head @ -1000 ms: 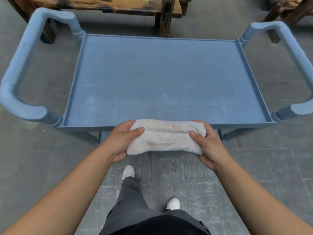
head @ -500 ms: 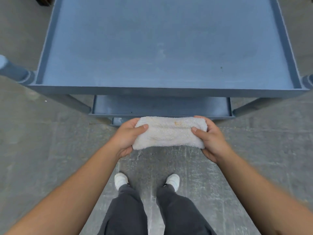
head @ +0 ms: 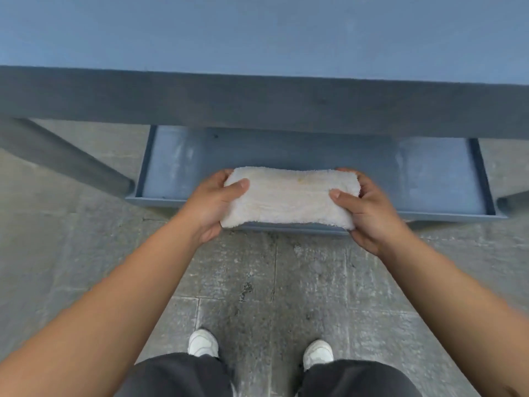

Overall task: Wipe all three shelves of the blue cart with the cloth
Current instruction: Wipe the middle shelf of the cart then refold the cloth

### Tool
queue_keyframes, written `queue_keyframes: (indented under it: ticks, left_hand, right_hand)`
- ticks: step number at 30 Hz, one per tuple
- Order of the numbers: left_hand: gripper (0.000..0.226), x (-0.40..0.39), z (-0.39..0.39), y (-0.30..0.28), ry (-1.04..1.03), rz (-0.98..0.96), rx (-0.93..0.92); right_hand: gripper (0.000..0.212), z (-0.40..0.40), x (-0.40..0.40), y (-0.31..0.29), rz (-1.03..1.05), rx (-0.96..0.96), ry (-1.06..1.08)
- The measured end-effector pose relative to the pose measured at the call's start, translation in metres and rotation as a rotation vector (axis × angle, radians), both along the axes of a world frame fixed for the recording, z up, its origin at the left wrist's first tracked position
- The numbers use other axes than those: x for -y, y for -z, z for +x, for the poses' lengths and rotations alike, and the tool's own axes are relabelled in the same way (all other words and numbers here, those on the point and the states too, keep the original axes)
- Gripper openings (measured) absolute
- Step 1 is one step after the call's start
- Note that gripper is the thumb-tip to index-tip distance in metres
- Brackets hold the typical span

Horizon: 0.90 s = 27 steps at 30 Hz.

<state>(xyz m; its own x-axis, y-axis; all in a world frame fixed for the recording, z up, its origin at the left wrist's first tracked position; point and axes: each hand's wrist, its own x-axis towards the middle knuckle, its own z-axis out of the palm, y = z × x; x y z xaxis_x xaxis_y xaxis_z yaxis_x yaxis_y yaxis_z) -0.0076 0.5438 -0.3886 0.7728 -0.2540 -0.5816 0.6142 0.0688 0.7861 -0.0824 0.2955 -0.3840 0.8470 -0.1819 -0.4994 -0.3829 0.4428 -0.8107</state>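
Left hand (head: pixel 213 202) and right hand (head: pixel 369 209) each pinched one end of folded cloth (head: pixel 289 197), held flat over lower shelf (head: pixel 423 173) beyond grip (likely readying a wipe); top shelf (head: pixel 257 30) above.

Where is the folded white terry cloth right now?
The folded white terry cloth sits mid-frame, gripped at its ends by the left hand and right hand, over the blue cart's middle shelf front edge.

Soft, even daylight with no glare. The cart (head: pixel 257 101) casts only a faint shadow onto its lower shelf (head: pixel 429 173). Wide-angle bending stretches the forearms at the lower corners, where slight blur softens edges; the cloth (head: pixel 289 197) stays fairly sharp.
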Motion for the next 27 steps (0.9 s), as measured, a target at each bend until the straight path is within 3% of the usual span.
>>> queue_keyframes:
  ticks: [9, 11, 14, 16, 19, 21, 24, 27]
  left_hand:
    - [0.028, -0.076, 0.090, 0.078, -0.134, 0.087, 0.228]
    - [0.031, -0.090, 0.101, 0.088, -0.127, 0.116, 0.250]
    - [0.017, -0.105, 0.111, 0.097, -0.129, 0.216, 0.304]
    - [0.010, -0.112, 0.115, 0.101, -0.118, 0.378, 0.385]
    - [0.020, -0.122, 0.117, 0.103, -0.033, 0.667, 0.494]
    - [0.026, -0.126, 0.115, 0.105, -0.005, 0.791, 0.546]
    - [0.027, -0.125, 0.112, 0.106, -0.005, 0.953, 0.628]
    - [0.028, -0.121, 0.106, 0.109, -0.021, 1.116, 0.691]
  right_hand:
    - [0.033, 0.096, -0.062, 0.083, 0.027, 0.256, -0.166]
    - [0.032, 0.108, -0.074, 0.093, -0.022, 0.283, -0.211]
    - [0.031, 0.119, -0.088, 0.102, -0.131, 0.273, -0.235]
    - [0.028, 0.123, -0.095, 0.107, -0.324, 0.262, -0.295]
    - [0.023, 0.128, -0.097, 0.113, -0.894, 0.290, -0.457]
    - [0.022, 0.127, -0.100, 0.117, -1.170, 0.367, -0.493]
    - [0.022, 0.125, -0.101, 0.123, -1.296, 0.463, -0.490]
    - [0.024, 0.122, -0.101, 0.126, -1.392, 0.434, -0.533]
